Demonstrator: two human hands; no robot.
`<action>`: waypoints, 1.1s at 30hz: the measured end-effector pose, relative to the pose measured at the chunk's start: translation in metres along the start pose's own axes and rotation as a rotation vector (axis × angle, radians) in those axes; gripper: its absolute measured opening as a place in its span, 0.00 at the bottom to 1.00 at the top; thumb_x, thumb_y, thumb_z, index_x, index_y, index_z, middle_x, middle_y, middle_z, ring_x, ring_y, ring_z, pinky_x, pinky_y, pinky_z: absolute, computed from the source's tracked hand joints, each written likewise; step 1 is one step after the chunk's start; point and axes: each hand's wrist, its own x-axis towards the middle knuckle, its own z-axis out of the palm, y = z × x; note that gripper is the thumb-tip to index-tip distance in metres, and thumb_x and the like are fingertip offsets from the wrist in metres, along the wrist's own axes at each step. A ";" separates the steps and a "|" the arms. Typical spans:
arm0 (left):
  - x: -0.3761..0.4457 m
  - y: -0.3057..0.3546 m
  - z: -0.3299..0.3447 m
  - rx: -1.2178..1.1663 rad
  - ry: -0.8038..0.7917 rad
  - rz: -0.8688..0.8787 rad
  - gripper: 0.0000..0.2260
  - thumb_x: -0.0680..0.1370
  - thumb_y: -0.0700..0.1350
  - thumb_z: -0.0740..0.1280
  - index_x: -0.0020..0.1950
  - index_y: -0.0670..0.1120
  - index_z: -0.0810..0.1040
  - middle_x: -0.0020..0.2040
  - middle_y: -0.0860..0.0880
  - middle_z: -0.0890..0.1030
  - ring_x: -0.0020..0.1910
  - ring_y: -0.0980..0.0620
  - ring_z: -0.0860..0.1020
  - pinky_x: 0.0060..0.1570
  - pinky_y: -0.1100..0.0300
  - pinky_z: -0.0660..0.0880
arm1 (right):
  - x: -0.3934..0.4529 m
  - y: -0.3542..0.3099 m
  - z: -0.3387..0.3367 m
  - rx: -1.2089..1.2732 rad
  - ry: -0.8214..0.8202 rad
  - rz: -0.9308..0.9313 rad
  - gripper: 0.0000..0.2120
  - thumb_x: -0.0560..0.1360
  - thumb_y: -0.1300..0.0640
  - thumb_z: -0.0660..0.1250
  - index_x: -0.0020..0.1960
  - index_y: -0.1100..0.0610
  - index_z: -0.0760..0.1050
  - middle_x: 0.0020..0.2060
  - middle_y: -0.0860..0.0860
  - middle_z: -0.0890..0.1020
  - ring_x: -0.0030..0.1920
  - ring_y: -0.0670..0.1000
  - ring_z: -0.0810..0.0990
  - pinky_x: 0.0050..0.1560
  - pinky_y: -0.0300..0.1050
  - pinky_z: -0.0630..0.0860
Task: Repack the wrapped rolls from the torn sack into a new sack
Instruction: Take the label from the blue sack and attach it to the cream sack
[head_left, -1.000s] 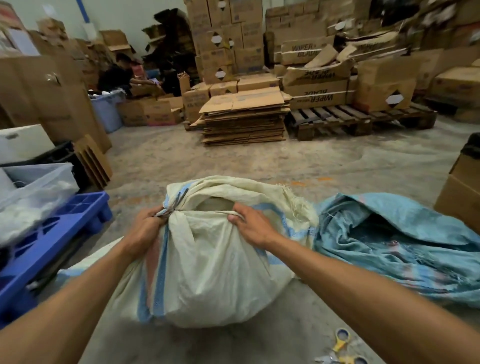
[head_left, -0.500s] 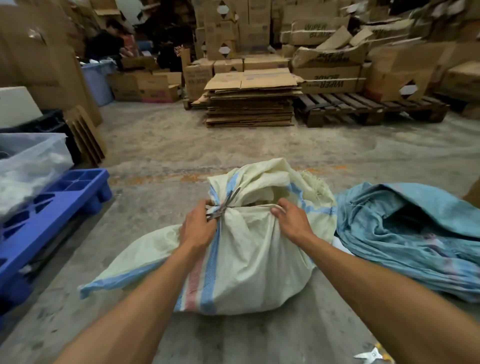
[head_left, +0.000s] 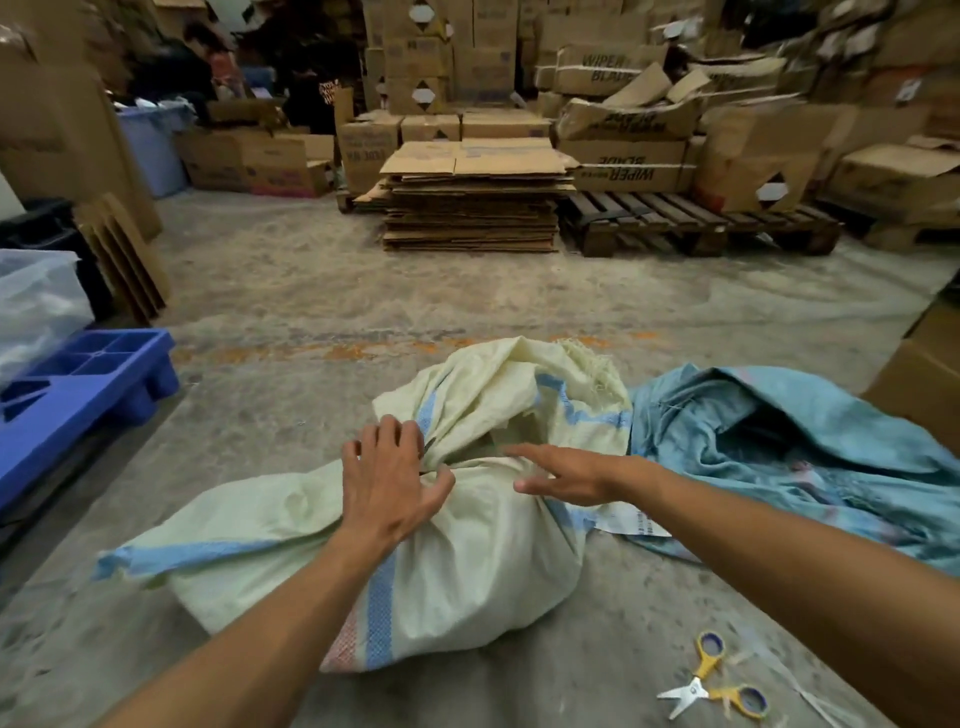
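A full cream woven sack (head_left: 483, 561) with blue and pink stripes lies on the concrete floor in front of me, its neck gathered and tied. My left hand (head_left: 387, 483) rests flat on the sack beside the tie, fingers spread, holding nothing. My right hand (head_left: 566, 470) hovers over the neck with fingers extended and apart, also empty. A crumpled light-blue sack (head_left: 779, 447) lies slack on the floor to the right, touching the cream one. No wrapped rolls are visible; the contents are hidden.
Yellow-handled scissors (head_left: 709, 680) lie open on the floor at lower right. A blue plastic pallet (head_left: 88, 384) and clear bin (head_left: 36, 306) stand at left. A cardboard box (head_left: 924, 374) is at right. Flattened cardboard (head_left: 472, 208) and a wooden pallet (head_left: 696, 223) sit beyond.
Both hands have let go of the sack's tied neck and opened; the left now lies flat on the sack, the right is lifted off it. The view has tilted down slightly.
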 end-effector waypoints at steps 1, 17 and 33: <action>0.001 0.008 0.000 -0.022 0.008 0.080 0.16 0.70 0.63 0.59 0.46 0.52 0.69 0.44 0.52 0.71 0.44 0.49 0.68 0.46 0.52 0.67 | -0.010 0.008 0.001 0.038 0.066 -0.007 0.28 0.82 0.42 0.57 0.79 0.50 0.56 0.74 0.52 0.66 0.71 0.52 0.68 0.69 0.45 0.65; 0.028 0.240 0.117 -0.211 -0.664 0.283 0.27 0.77 0.51 0.67 0.74 0.47 0.66 0.68 0.45 0.74 0.65 0.44 0.73 0.62 0.50 0.72 | -0.074 0.218 0.050 -0.299 0.335 0.294 0.46 0.70 0.49 0.72 0.79 0.48 0.49 0.76 0.48 0.59 0.75 0.54 0.57 0.71 0.52 0.59; 0.022 0.299 0.194 -0.053 -0.129 0.373 0.13 0.76 0.58 0.61 0.46 0.49 0.74 0.39 0.50 0.77 0.32 0.48 0.78 0.26 0.57 0.66 | -0.086 0.286 0.052 0.288 0.717 0.260 0.19 0.64 0.52 0.79 0.49 0.47 0.74 0.39 0.41 0.81 0.44 0.47 0.80 0.51 0.50 0.76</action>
